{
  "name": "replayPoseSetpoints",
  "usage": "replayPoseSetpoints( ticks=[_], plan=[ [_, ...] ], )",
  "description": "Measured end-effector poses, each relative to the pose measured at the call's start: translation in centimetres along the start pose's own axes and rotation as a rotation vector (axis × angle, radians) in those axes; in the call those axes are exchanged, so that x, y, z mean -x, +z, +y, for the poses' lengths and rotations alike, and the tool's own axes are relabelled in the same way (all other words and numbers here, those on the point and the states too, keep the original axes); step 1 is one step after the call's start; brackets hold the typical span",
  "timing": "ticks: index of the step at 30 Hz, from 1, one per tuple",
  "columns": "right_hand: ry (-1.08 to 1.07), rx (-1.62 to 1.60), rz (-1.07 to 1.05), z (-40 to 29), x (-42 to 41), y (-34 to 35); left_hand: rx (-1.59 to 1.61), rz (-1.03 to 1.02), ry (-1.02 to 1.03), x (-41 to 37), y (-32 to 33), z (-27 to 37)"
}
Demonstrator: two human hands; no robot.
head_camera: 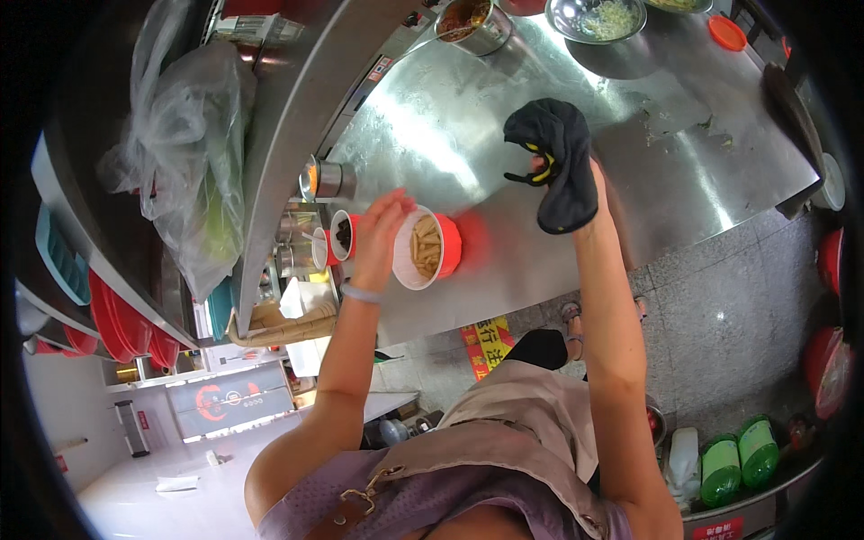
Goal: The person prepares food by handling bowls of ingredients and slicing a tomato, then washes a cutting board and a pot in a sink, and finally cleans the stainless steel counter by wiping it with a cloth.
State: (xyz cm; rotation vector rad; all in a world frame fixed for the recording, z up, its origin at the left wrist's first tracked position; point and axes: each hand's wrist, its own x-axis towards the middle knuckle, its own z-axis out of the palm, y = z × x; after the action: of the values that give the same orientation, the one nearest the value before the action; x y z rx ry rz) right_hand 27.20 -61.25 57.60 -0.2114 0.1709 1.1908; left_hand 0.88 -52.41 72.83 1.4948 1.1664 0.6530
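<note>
My left hand [380, 233] is stretched out beside the rim of a red paper bowl with a white inside [451, 250]. Its fingers are nearly straight and grip nothing that I can see; whether they touch the rim is unclear. Pale yellow-brown strips of food [425, 246] fill the bowl. A crumpled black cloth item with yellow edging [563, 162] is in my right hand [595, 179], held over the steel worktop [513, 270]. The cloth covers most of that hand's fingers.
Smaller red-and-white cups [343, 236] and a steel canister [324, 179] stand on the left. At the far side are a steel pot of sauce [476, 30] and a bowl of chopped food [597, 20]. A bagged vegetable [196, 162] rests on the left shelf.
</note>
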Motion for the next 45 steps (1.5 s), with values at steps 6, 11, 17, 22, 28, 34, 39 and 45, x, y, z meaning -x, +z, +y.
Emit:
replayPoseSetpoints(
  ticks=[6,11,17,22,28,34,39,45],
  plan=[
    [-0.234,0.153,0.276,-3.2,4.7,1.0,-0.176,0.346,0.015,-10.1,-9.9,-1.8],
    [-0.389,0.338,0.285,-1.2,9.1,-1.4,-0.724,0.58,-0.219,-16.5,-32.4,-9.8],
    [-0.444,0.409,0.459,2.2,13.1,-5.9,-1.402,0.678,-0.146,-19.3,-46.8,-10.7],
    [-0.526,0.656,0.574,6.1,11.3,-7.0,-1.451,0.65,-0.188,-25.4,-42.1,-13.0],
    [-0.552,0.812,0.63,9.2,9.5,-6.9,-1.804,0.548,-0.221,-28.8,-39.7,-13.5],
    [-0.562,0.883,0.648,10.8,8.2,-6.8,-1.936,0.53,-0.212,-30.4,-42.8,-16.0],
    [-0.568,0.914,0.655,10.9,7.7,-6.4,-1.912,0.416,-0.094,-29.1,-43.7,-16.3],
    [-0.569,0.924,0.642,10.4,7.4,-6.0,-1.866,0.277,-0.071,-23.5,-43.5,-15.8]
  ],
)
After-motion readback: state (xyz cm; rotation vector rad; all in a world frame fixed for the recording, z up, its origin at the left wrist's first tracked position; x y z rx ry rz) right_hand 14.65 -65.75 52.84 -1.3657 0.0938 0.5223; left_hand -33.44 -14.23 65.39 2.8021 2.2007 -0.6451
